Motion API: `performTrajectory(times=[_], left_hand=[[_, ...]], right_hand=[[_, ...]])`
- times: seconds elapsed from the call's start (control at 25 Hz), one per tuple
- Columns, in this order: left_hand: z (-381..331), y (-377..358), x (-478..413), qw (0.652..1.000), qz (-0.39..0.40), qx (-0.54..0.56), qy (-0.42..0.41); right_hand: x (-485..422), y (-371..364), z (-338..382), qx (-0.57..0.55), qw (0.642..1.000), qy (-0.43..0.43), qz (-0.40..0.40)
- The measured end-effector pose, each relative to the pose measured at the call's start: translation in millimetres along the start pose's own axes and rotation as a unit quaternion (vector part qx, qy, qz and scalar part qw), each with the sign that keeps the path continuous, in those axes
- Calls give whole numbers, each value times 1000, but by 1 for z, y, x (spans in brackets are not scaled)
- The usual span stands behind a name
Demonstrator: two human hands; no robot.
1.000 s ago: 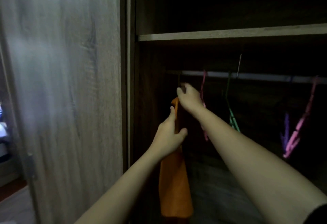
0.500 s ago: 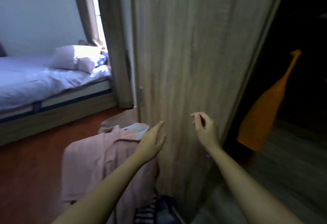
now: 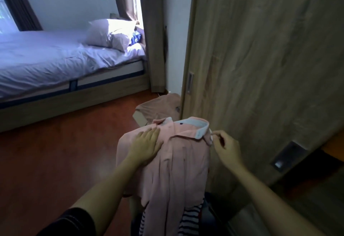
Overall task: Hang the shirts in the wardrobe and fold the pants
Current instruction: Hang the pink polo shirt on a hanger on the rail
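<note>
Nearest the camera, a dark sleeve (image 3: pixel 74 222) covers the person's left upper arm at the bottom edge of the view. Just beyond it, a garment with dark and white stripes (image 3: pixel 188 221) shows from under the hem of a pink polo shirt (image 3: pixel 178 165), which lies draped over a pile whose support is hidden.

The left hand (image 3: pixel 147 144) lies flat on the shirt's left shoulder, palm down, fingers stretched out and close together, gripping nothing. The right hand (image 3: pixel 226 148) is at the shirt's right shoulder, just beside the collar; its thumb and forefinger are pinched together at a small white edge there, though whether they grip the fabric itself or a tag is too small to tell. The collar (image 3: pixel 197 126) is pink outside with a pale blue lining, and the button placket runs down from it between the two hands.

To the right stands the wooden wardrobe door (image 3: pixel 260 58), with a recessed metal handle (image 3: pixel 189 83) near its left edge. The shirt sits in front of this door, close to its lower left corner.

Behind the shirt, a brown garment (image 3: pixel 160 108) lies on what looks like a cardboard box, on the reddish wooden floor (image 3: pixel 65 152). Farther back is a bed (image 3: pixel 46 62) with pale sheets and two pillows (image 3: pixel 109 32), and dark curtains (image 3: pixel 22 4) hang at the windows.
</note>
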State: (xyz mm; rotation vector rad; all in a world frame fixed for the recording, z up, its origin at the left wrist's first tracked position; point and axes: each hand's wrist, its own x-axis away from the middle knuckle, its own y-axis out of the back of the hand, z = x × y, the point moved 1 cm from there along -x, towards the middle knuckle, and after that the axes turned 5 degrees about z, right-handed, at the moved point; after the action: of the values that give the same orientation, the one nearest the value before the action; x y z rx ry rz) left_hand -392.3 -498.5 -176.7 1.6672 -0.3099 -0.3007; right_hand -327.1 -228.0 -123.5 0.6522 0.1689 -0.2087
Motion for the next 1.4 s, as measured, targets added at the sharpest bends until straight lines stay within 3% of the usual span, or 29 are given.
performTrajectory(times=[0.2,0.4,0.56,0.68,0.8,0.92,1.0,1.08,1.16,1.24,1.32,1.4], left_hand=[[6,-12,-6,995,-92,-17,-37],[8,-22,-9,987,-149,-35,-48],[7,-24,-11,986,-155,-33,-43],[6,-18,-9,992,-119,-36,-37],[4,-5,-7,994,-101,40,-26],[-10,32,-8,942,-200,269,34],[-26,74,-16,916,-268,298,5],[-45,120,-25,931,-215,269,-125],[-63,153,-30,943,-86,216,-240],[-79,166,-27,942,19,167,-290],[-99,168,-19,937,37,179,-297],[-122,168,-9,926,-8,213,-313]], right_hand=[[-59,-39,11,94,995,6,13],[-116,-63,5,234,947,-138,173],[-114,-47,12,247,953,-78,157],[-100,-25,27,233,961,-32,144],[-85,-7,53,247,956,15,157],[-65,3,83,293,937,118,150],[-52,13,106,288,936,157,125],[-38,28,126,282,936,177,109],[-25,49,138,284,934,192,98],[-12,74,143,273,939,194,79],[6,102,148,267,949,159,53],[29,130,154,271,956,115,-6]])
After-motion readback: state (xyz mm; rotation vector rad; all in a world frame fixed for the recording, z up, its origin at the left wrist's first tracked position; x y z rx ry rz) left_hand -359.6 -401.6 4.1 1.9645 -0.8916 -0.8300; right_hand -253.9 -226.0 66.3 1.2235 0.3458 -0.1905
